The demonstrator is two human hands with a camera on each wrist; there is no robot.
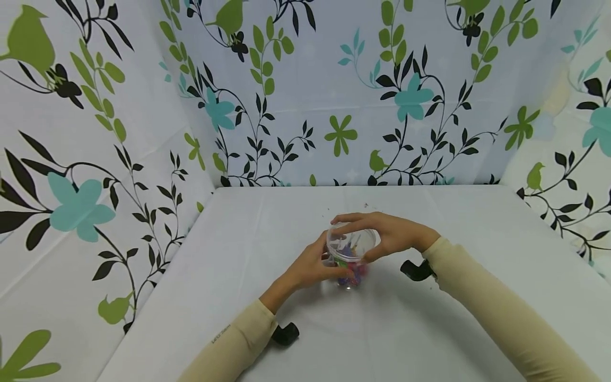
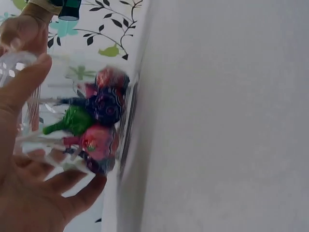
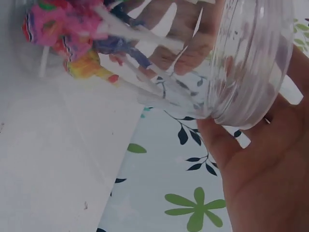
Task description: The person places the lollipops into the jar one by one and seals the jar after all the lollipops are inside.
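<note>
A clear plastic jar (image 1: 341, 260) stands upright on the white table, with several lollipops (image 2: 100, 141) in colourful wrappers inside, heads at the bottom and white sticks pointing up. My left hand (image 1: 307, 266) grips the jar's body from the left, thumb on the near side and fingers round the far side. From above and the right, my right hand (image 1: 398, 233) holds the ridged clear lid (image 3: 258, 63) by its rim, fingers and thumb spread across it. In the right wrist view the lid sits on the jar's mouth.
The white tabletop (image 1: 267, 228) spreads around the jar. Behind and at both sides hang curtains (image 1: 296, 116) patterned with leaves, flowers and birds. A few dark specks (image 1: 366, 205) lie on the table beyond the hands. Black wrist mounts (image 1: 285, 335) stick out below the sleeves.
</note>
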